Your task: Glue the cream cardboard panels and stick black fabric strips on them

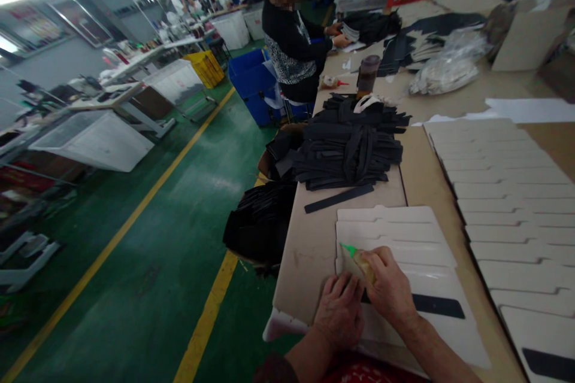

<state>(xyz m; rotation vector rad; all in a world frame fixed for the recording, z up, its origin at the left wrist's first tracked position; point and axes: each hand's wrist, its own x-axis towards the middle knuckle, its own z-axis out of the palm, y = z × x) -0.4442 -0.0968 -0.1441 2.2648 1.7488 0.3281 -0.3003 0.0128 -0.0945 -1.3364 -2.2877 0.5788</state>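
Observation:
My right hand (390,287) is wrapped round a glue bottle (365,266) with a green nozzle, its tip at the left edge of a stack of overlapping pale panels (395,228). My left hand (341,306) lies flat on the panels' left edge, just beside the bottle, its fingers stretched out. Partly under my right hand, a black strip (438,305) lies across a panel. A single dark strip (339,198) rests on the table beyond the stack, in front of a pile of bundled dark strips (350,152).
More overlapping panels (516,209) cover the table's right side. A dark bottle (368,72) stands behind the bundles. Boxes of black pieces (260,224) sit by the table's left edge. A person (294,42) sits farther along, near a blue bin (251,87).

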